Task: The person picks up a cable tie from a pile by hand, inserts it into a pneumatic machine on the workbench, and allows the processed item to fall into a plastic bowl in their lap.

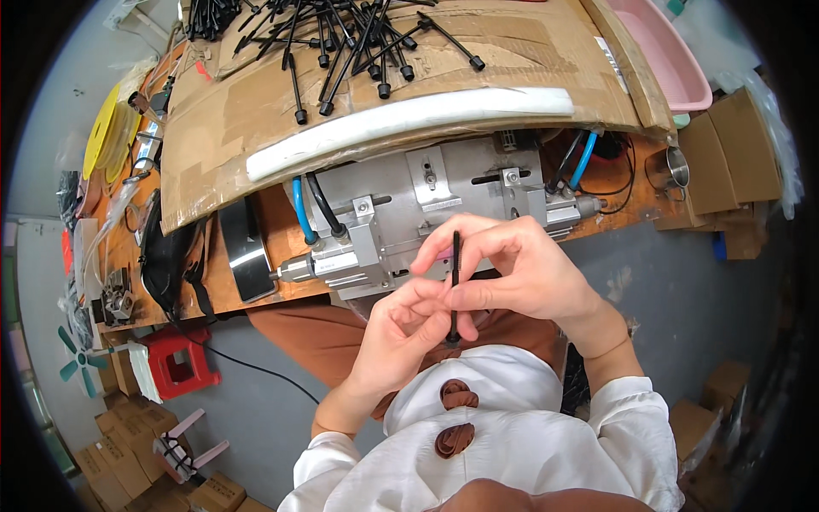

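Note:
In front of my chest, above my lap, a thin black rod [455, 256] stands nearly upright in the picture, with a ridged, thread-like stretch near its upper end. My right hand [525, 269] pinches it between thumb and fingers around the middle. Lower down, the fingers and thumb of my left hand [401, 333] close on the same rod near its bottom end. A bit of something pink shows behind the fingers. Just beyond my hands is a grey metal fixture [401, 247] with a cylinder on each side. Similar black rods with thicker ends [384, 68] lie heaped on cardboard [205, 162].
A white padded strip [409, 128] edges the cardboard. Blue hoses [304, 209] and black ones run to the fixture. A dark glossy slab [246, 247] and a black bag [162, 247] lie left; a metal cup [670, 169] and pink basin [661, 51] stand right. A red stool [175, 363] is on the floor.

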`<action>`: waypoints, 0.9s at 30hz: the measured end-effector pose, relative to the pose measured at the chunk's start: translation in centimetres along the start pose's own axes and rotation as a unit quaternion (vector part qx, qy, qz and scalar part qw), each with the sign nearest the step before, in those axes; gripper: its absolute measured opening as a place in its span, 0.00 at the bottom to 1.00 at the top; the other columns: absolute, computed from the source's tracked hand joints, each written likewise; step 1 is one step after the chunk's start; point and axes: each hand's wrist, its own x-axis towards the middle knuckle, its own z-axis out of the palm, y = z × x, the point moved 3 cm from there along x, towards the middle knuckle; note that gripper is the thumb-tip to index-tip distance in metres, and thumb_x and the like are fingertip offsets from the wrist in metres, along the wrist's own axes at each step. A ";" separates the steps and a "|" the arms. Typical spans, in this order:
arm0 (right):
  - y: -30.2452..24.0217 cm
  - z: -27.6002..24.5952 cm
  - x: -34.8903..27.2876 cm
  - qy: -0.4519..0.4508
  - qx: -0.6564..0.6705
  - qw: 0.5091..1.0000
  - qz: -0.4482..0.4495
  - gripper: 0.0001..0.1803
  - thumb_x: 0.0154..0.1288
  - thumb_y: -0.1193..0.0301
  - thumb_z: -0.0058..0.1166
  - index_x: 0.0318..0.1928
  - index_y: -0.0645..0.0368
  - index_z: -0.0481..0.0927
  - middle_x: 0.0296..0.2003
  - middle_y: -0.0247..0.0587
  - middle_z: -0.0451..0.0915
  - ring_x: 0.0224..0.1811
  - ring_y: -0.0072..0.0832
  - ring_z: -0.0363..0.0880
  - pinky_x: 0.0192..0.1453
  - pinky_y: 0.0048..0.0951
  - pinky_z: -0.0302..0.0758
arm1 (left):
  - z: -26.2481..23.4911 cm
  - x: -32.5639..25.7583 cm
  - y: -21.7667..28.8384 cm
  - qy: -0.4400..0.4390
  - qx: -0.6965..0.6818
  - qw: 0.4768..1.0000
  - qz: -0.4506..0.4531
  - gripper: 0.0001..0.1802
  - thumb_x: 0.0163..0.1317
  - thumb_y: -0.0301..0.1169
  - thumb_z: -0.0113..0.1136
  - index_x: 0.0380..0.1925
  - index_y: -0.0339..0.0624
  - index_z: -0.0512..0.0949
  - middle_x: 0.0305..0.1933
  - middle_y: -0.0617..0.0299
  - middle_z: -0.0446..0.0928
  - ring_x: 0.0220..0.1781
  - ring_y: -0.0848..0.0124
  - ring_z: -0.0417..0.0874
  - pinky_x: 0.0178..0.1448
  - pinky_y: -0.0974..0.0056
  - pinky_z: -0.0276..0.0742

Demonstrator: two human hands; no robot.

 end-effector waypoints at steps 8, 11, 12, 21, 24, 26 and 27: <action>0.8 -0.3 -0.1 0.139 -0.062 0.988 -0.041 0.07 0.54 0.81 0.63 0.24 0.63 0.78 0.38 0.44 0.78 0.36 0.25 0.77 0.43 0.24 0.74 | -0.1 -1.1 -1.3 0.082 0.143 0.969 0.182 0.16 0.56 0.09 0.56 0.45 0.27 0.71 0.47 0.45 0.74 0.45 0.61 0.81 0.52 0.59 0.80; -2.4 -1.2 0.9 0.186 -0.368 0.888 -0.203 0.04 0.52 0.80 0.63 0.29 0.61 0.81 0.26 0.34 0.79 0.27 0.20 0.74 0.28 0.22 0.68 | -0.1 -1.3 -0.9 0.176 0.302 0.911 0.221 0.24 0.50 0.08 0.62 0.50 0.30 0.72 0.44 0.49 0.77 0.41 0.65 0.83 0.45 0.64 0.82; -3.5 -2.3 1.7 0.248 -0.445 0.825 -0.243 0.08 0.53 0.71 0.66 0.29 0.61 0.80 0.25 0.39 0.79 0.27 0.33 0.76 0.29 0.32 0.71 | -0.3 -1.3 -0.9 0.179 0.303 0.910 0.221 0.24 0.50 0.08 0.62 0.50 0.30 0.72 0.44 0.49 0.77 0.41 0.65 0.83 0.45 0.64 0.82; -5.5 -12.2 10.4 0.122 -0.601 0.788 -0.055 0.12 0.62 0.74 0.56 0.46 0.62 0.75 0.26 0.37 0.78 0.28 0.20 0.74 0.28 0.24 0.68 | -0.2 -0.8 0.4 0.204 0.690 0.653 0.238 0.40 0.41 0.13 0.68 0.60 0.32 0.69 0.31 0.60 0.74 0.31 0.71 0.74 0.35 0.66 0.71; -9.5 -11.5 7.0 0.223 -0.426 0.876 -0.035 0.08 0.64 0.72 0.55 0.39 0.65 0.80 0.28 0.35 0.79 0.26 0.19 0.76 0.28 0.21 0.72 | 0.2 -0.7 -1.3 0.137 0.735 0.625 0.224 0.40 0.42 0.14 0.67 0.61 0.33 0.68 0.29 0.59 0.71 0.31 0.65 0.70 0.35 0.62 0.68; -8.6 -12.2 5.8 0.235 -0.303 0.921 -0.073 0.09 0.65 0.72 0.55 0.41 0.65 0.79 0.28 0.35 0.79 0.25 0.17 0.75 0.27 0.17 0.71 | 0.2 -0.3 -2.6 0.124 0.753 0.614 0.200 0.41 0.42 0.15 0.66 0.62 0.33 0.66 0.30 0.58 0.69 0.33 0.61 0.69 0.39 0.60 0.68; -8.3 -12.4 5.3 0.244 -0.177 0.947 -0.115 0.09 0.66 0.73 0.55 0.42 0.66 0.78 0.28 0.35 0.78 0.25 0.15 0.75 0.25 0.14 0.70 | 0.1 0.2 -3.0 0.127 0.764 0.602 0.194 0.42 0.42 0.15 0.66 0.63 0.33 0.65 0.31 0.58 0.69 0.33 0.61 0.70 0.40 0.60 0.68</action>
